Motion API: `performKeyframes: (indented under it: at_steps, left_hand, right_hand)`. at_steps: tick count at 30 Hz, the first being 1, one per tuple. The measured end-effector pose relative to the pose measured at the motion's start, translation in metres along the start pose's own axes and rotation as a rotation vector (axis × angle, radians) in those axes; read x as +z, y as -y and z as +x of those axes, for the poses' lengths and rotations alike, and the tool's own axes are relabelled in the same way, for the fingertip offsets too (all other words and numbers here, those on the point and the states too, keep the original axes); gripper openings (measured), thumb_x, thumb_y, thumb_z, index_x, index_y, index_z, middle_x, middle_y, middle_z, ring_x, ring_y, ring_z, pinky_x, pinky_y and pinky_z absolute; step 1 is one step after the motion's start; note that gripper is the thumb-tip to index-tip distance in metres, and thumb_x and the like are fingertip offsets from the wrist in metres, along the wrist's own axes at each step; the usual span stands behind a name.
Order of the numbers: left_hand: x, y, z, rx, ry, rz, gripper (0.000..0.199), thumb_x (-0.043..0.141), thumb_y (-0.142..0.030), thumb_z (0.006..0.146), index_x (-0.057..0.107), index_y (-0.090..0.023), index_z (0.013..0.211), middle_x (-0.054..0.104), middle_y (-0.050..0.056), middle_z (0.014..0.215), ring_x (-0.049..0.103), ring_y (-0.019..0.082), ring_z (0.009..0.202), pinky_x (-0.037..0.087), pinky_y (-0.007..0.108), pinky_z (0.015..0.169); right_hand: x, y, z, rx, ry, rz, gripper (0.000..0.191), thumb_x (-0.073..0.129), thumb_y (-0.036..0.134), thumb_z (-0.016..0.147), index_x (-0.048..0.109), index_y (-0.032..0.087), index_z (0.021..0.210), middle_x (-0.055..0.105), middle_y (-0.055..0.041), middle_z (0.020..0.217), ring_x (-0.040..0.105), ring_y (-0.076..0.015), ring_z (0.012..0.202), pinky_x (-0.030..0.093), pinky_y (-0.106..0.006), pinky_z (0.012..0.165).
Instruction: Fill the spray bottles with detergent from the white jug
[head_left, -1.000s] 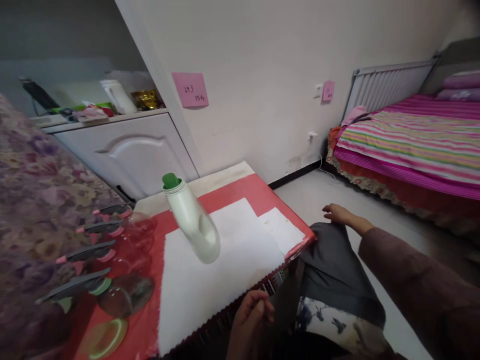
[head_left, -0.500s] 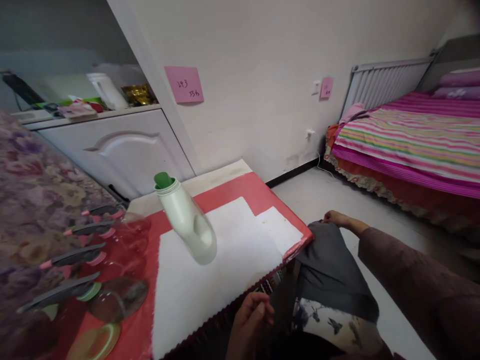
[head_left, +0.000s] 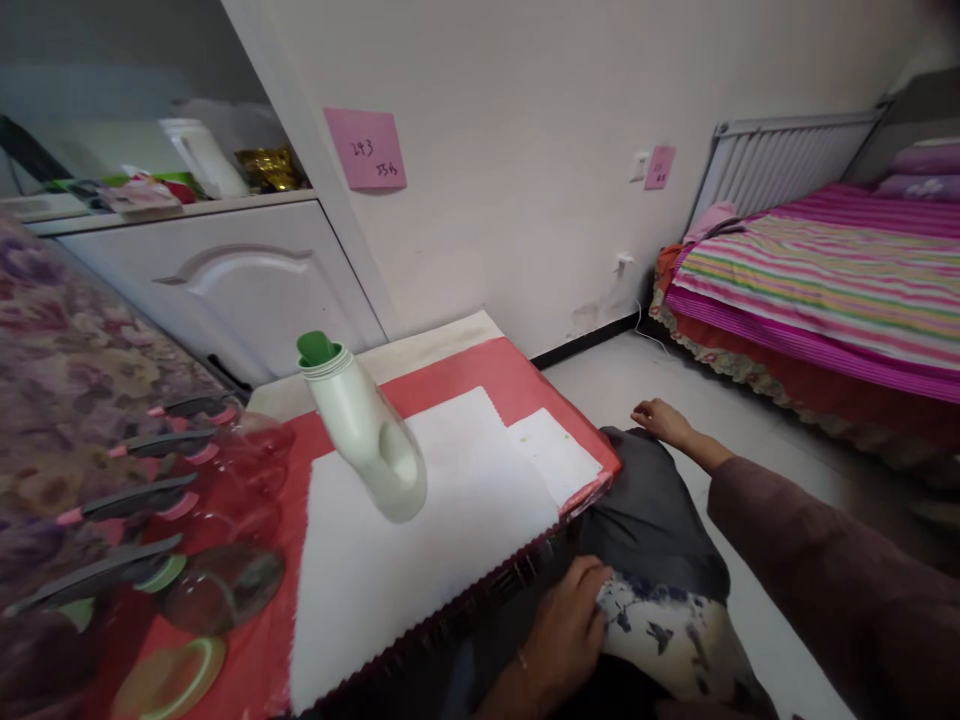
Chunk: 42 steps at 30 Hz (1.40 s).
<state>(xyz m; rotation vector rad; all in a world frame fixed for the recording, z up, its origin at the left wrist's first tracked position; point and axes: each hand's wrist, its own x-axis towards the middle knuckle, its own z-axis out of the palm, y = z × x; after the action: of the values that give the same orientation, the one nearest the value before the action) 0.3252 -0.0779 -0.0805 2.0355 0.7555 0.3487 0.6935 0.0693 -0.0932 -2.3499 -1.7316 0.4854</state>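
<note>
My left hand (head_left: 571, 622) is low over my lap, its fingers curled against the edge of a light cloth (head_left: 652, 630) printed with dark blue birds. Dark grey cloth (head_left: 656, 510) covers my leg just above that print. Beyond the knee, my right hand (head_left: 664, 422) hangs with thumb and fingers a little apart and nothing visible between them. On the table a pale green plastic bottle (head_left: 367, 440) with a built-in handle stands on a white cloth (head_left: 435, 540). A green piece (head_left: 316, 348) sticks out of its mouth.
Several clear spray bottles (head_left: 225, 585) with grey triggers line the left side of the red table cover (head_left: 442, 370). A yellow-green lid (head_left: 176, 680) lies near them. A white cabinet (head_left: 247, 270) stands behind the table; a bed (head_left: 810, 270) is at the right.
My left hand has moved right, from the air by the table edge onto the printed cloth. My right hand has come off the grey cloth at the knee, its fingers looser.
</note>
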Motion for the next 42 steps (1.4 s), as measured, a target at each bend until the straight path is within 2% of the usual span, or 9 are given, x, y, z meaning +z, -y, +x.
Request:
performKeyframes:
  at_steps: [5,11,18,27,33,36,38,40,42]
  left_hand:
    - [0.019,0.000,0.053,0.022,-0.040,0.353,0.047,0.042,-0.010,0.087,0.047,-0.023,0.131,0.057,0.005,0.131,0.060,0.017,0.111,0.048,0.027,0.096]
    - [0.021,-0.003,0.083,0.012,-0.003,0.577,0.021,0.040,-0.014,0.091,0.059,-0.021,0.096,0.063,0.005,0.105,0.064,0.019,0.085,0.052,0.031,0.076]
    - [0.014,-0.009,0.071,0.056,0.040,0.644,0.019,0.042,-0.010,0.088,0.052,-0.019,0.100,0.059,0.006,0.107,0.060,0.019,0.090,0.051,0.032,0.079]
    - [0.018,0.008,0.047,0.050,0.241,0.682,0.022,0.045,-0.008,0.082,0.057,-0.016,0.098,0.064,0.011,0.101,0.062,0.024,0.090,0.050,0.039,0.084]
    - [0.009,0.013,0.032,-0.053,0.188,0.631,0.026,0.049,-0.007,0.075,0.057,-0.015,0.098,0.064,0.013,0.100,0.064,0.025,0.087,0.050,0.039,0.080]
    - [0.000,0.011,0.033,-0.090,0.088,0.568,0.027,0.048,-0.005,0.072,0.056,-0.017,0.095,0.063,0.011,0.101,0.063,0.021,0.081,0.047,0.033,0.073]
    - [-0.003,0.009,0.033,-0.092,0.007,0.510,0.026,0.045,-0.002,0.072,0.053,-0.018,0.090,0.062,0.008,0.098,0.061,0.019,0.082,0.045,0.030,0.073]
    - [-0.005,0.008,0.034,-0.086,-0.067,0.448,0.025,0.040,0.000,0.072,0.050,-0.020,0.084,0.060,0.004,0.090,0.059,0.016,0.083,0.042,0.027,0.072]
    - [-0.005,0.008,0.034,-0.080,-0.126,0.394,0.025,0.038,0.000,0.072,0.046,-0.021,0.081,0.058,0.002,0.083,0.057,0.014,0.080,0.040,0.025,0.070]
  right_hand:
    - [-0.003,0.009,-0.035,-0.152,-0.064,0.029,0.019,0.054,0.026,0.092,0.067,0.020,0.105,0.068,-0.0055,0.104,0.064,-0.0163,0.091,0.047,-0.026,0.083]
    - [0.011,0.023,-0.051,-0.185,-0.072,0.035,0.020,0.052,0.032,0.091,0.070,0.023,0.092,0.068,-0.0037,0.095,0.063,-0.0172,0.082,0.042,-0.025,0.070]
    - [0.011,0.026,-0.049,-0.157,-0.075,0.035,0.021,0.051,0.033,0.092,0.068,0.022,0.093,0.067,-0.0043,0.096,0.062,-0.0171,0.082,0.039,-0.025,0.068]
    - [0.008,0.027,-0.055,-0.192,-0.080,0.076,0.022,0.050,0.032,0.093,0.069,0.022,0.095,0.068,-0.0048,0.097,0.062,-0.0170,0.085,0.043,-0.024,0.073]
    - [0.000,0.034,-0.067,-0.236,-0.177,0.165,0.028,0.044,0.038,0.096,0.066,0.022,0.101,0.065,-0.0071,0.105,0.061,-0.0182,0.089,0.046,-0.027,0.082]
    - [-0.013,0.030,-0.099,-0.234,-0.265,0.210,0.029,0.040,0.038,0.096,0.062,0.019,0.102,0.063,-0.0100,0.105,0.060,-0.0198,0.089,0.047,-0.030,0.082]
    - [-0.017,0.023,-0.135,-0.247,-0.260,0.228,0.029,0.044,0.042,0.094,0.061,0.019,0.090,0.064,-0.0065,0.088,0.059,-0.0186,0.077,0.048,-0.029,0.074]
    - [-0.012,0.015,-0.177,-0.272,-0.181,0.248,0.033,0.050,0.048,0.091,0.059,0.020,0.075,0.062,-0.0011,0.070,0.057,-0.0158,0.064,0.046,-0.026,0.062]
    - [0.002,0.008,-0.214,-0.256,-0.024,0.278,0.035,0.055,0.050,0.089,0.057,0.021,0.069,0.060,0.0007,0.063,0.056,-0.0148,0.059,0.043,-0.025,0.056]
